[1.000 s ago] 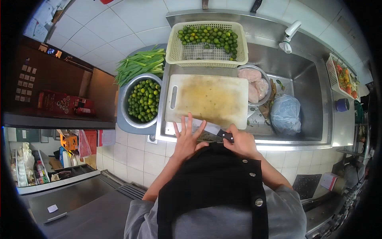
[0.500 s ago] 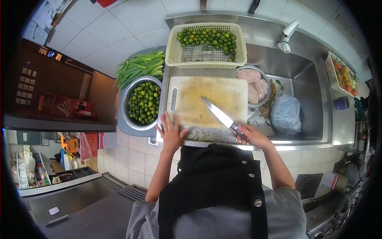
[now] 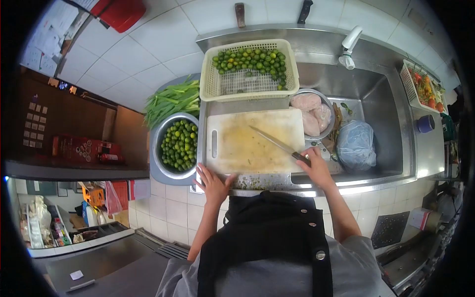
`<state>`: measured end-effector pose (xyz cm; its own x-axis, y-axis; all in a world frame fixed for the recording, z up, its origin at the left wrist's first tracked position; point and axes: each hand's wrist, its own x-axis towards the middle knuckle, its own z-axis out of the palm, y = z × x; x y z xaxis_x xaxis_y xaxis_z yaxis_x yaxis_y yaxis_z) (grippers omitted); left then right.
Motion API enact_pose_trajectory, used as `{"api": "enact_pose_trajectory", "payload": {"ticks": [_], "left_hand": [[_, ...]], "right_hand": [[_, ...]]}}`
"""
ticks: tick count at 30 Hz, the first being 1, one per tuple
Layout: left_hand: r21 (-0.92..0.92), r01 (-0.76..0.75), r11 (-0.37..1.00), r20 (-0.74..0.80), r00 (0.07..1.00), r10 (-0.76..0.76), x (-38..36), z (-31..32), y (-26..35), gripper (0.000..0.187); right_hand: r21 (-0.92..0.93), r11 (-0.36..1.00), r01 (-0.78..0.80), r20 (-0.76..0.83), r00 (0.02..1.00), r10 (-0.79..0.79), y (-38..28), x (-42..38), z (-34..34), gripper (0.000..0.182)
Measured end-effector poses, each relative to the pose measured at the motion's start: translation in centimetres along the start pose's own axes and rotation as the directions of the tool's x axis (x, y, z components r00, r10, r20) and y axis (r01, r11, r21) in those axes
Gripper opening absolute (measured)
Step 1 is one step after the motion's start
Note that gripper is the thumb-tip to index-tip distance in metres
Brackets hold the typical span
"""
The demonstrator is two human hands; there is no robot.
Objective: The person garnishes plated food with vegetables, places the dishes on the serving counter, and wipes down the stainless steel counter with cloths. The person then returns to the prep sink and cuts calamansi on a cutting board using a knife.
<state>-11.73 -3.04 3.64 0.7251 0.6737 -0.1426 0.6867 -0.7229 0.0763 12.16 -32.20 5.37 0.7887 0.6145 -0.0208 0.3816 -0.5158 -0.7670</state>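
Observation:
In the head view, my right hand (image 3: 315, 167) is closed round the dark handle of a kitchen knife (image 3: 274, 141). The blade points up and left over a worn white cutting board (image 3: 217, 163) with yellowish stains. Fingers spread, my left hand (image 3: 213, 184) rests at the board's lower left corner by the counter edge. Left of the board stands a metal bowl (image 3: 157, 157) filled with small green limes (image 3: 179, 146). Behind the board, a cream plastic basket (image 3: 247, 94) holds more limes (image 3: 250, 60). Green scraps (image 3: 252, 183) lie along the board's near edge.
Right of the board sits a metal bowl (image 3: 327, 131) of pale raw meat (image 3: 310, 114). The sink (image 3: 388, 143) holds a tied plastic bag (image 3: 356, 145) under a white faucet (image 3: 349, 47). Leafy green stalks (image 3: 170, 101) lie behind the lime bowl. A vegetable basket (image 3: 420, 89) stands far right.
The view has tilted, so the counter appears lower. The knife has turned so its blade looks narrower, more edge-on. My left hand stays at the board's corner with fingers spread.

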Motion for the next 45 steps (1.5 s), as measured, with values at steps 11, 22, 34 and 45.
{"api": "enact_pose_trajectory", "payload": {"ticks": [11,22,34,45], "left_hand": [[-0.209,-0.538,0.817,-0.41,0.807,0.426,23.8,-13.4,10.6,0.014],[0.046,-0.643,0.765,-0.069,0.761,0.644,39.6,-5.6,17.9,0.036],[-0.52,-0.611,0.597,-0.314,0.787,0.531,27.7,-13.1,14.0,0.018],[-0.731,-0.337,0.593,-0.139,0.925,0.353,6.3,-2.5,5.2,0.008]], "right_hand": [[-0.011,0.992,-0.129,0.048,0.99,0.13,-0.8,0.9,0.3,0.035],[-0.059,0.968,-0.245,0.102,0.963,0.25,-1.5,1.6,0.6,0.037],[-0.022,0.976,-0.216,0.148,0.965,0.217,-0.3,1.0,0.0,0.034],[0.039,0.98,-0.193,0.111,0.976,0.188,-0.7,-1.0,0.3,0.033]]}}
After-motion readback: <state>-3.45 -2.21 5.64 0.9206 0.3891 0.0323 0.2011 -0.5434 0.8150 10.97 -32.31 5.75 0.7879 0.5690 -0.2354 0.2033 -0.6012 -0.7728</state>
